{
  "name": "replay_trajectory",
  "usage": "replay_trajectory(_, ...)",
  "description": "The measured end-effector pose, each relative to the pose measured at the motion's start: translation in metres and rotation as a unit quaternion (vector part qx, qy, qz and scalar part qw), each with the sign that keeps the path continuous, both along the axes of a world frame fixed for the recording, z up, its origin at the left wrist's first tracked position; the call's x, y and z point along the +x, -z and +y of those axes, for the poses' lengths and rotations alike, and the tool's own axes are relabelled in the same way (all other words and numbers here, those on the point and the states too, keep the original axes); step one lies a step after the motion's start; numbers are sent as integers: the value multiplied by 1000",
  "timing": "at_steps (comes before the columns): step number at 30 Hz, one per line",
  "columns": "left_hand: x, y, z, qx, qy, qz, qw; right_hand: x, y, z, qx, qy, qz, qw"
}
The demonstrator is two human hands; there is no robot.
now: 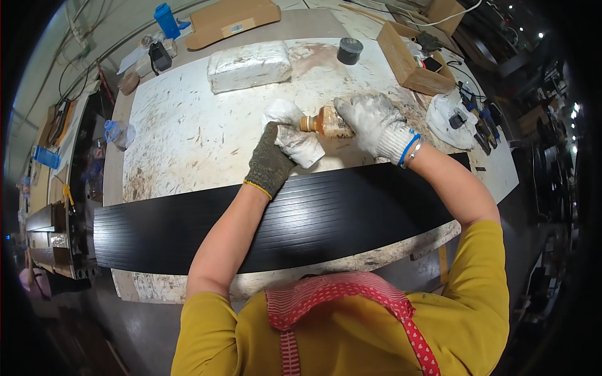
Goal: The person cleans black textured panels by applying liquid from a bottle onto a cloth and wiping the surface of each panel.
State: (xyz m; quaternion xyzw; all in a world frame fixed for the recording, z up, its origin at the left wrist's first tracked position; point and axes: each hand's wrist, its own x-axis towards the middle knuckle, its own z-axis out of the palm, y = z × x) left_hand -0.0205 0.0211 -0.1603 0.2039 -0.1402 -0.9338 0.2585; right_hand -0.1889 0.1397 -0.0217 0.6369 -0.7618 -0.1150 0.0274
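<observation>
Head view: my left hand [271, 161], gloved dark green, clamps a crumpled white cloth [305, 149] as my white-gloved right hand [374, 122] grips a tilted, translucent amber bottle [332, 123] over a stained white table [188, 141]. The step looks under way; how much of the grooved black board [357, 203] is done, I cannot tell.

Markings on the bottle [330, 123] and carton [227, 22] are illegible.

Grubby white tabletop [169, 138] tbh: black grooved panel [301, 219] on the near side of the left hand [271, 161], wrapped block [249, 66] beyond that hand, open brown box [429, 84] past the right hand [377, 122].
</observation>
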Motion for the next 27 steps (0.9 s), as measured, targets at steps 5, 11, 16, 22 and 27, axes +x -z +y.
replay_trajectory(5,3,-8,10,-3,-3,-12,1000,-7,1,6,25,6,23,999)
replay_trajectory(11,-16,-15,1,99,9,44,994,-58,75,25,-166,-9,-182,969)
replay_trajectory(16,-11,-24,-15,-16,-53,-43,998,-64,68,12,-221,206,-463,834)
replay_trajectory(22,59,-44,-25,-15,-163,-121,979,-165,127,8,-494,201,-430,728)
replay_trajectory(27,171,-32,-26,-99,-226,-136,960,-210,186,16,-566,274,-329,704)
